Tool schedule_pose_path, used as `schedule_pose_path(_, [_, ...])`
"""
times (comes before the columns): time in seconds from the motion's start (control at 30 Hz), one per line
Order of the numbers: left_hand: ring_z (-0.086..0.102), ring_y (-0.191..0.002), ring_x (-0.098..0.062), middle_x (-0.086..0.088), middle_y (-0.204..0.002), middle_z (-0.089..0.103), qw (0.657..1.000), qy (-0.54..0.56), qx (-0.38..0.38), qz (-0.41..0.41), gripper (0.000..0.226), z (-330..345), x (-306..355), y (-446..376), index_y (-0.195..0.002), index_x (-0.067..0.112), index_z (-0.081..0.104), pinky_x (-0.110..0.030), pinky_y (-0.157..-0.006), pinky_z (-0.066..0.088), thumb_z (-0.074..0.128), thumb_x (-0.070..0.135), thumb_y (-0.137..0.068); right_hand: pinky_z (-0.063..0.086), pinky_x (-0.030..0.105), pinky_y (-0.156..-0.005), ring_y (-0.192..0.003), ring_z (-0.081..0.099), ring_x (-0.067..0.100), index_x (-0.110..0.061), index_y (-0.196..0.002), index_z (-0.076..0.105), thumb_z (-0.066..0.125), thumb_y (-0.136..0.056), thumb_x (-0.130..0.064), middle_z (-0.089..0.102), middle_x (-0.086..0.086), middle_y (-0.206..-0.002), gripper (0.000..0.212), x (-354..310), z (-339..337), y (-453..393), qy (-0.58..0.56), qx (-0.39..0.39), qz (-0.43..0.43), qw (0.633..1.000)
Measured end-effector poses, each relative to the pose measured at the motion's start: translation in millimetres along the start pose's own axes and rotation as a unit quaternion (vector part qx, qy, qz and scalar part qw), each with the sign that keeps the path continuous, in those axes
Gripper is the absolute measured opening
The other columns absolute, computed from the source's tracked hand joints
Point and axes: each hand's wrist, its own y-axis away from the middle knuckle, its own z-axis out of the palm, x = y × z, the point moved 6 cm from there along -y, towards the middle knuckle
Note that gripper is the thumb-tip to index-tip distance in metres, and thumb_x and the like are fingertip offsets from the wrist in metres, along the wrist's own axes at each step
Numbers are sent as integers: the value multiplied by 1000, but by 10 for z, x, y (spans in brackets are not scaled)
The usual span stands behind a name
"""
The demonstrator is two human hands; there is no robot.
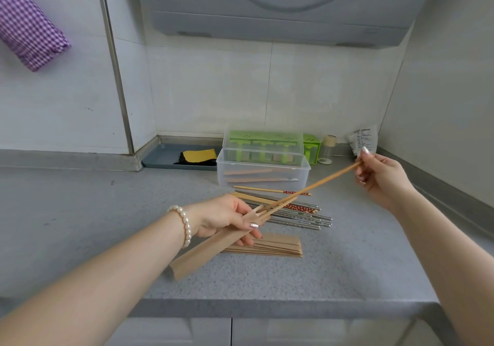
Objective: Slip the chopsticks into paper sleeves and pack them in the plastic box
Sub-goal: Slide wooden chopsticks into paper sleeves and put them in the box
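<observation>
A pair of wooden chopsticks (318,184) ran slantwise above the grey counter (347,260), their lower tips entering the notched mouth of a brown paper sleeve (211,246). The right hand (379,177) pinched their upper ends between the thumb and curled fingers, up near the right wall. The left hand (227,218) gripped the sleeve close to its open end, thumb pressed on top and fingers wrapped beneath, so that the sleeve sloped down toward the counter's near edge; a pearl bracelet (184,226) circled that wrist. Under the left hand lay a flat stack of empty sleeves (278,246), and just behind it a heap of loose chopsticks (299,213), some metal, some wooden with red patterned ends. Beyond the heap stood the clear plastic box (263,171), open, with a few sleeved pairs lying inside. Against its back stood a green-and-clear container (264,142), and to the right of that a small jar (328,145) and a white packet (363,139). To the left, in the corner, a grey tray (160,157) held a yellow and black cloth (199,156). A purple checked cloth (29,24) hung at the upper left.
</observation>
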Motion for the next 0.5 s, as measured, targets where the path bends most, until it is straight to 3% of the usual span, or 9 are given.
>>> schedule_pose_path(0.5, [69, -71, -15, -8, -88, 72, 1000, -15, 7, 10, 16, 88, 45, 72, -103, 5, 62, -26, -67, 58, 53, 2, -90, 35, 19, -40, -42, 46, 11, -6, -71, 54, 47, -95, -17, 53, -1, -44, 28, 75, 280, 39, 70, -56, 48, 995])
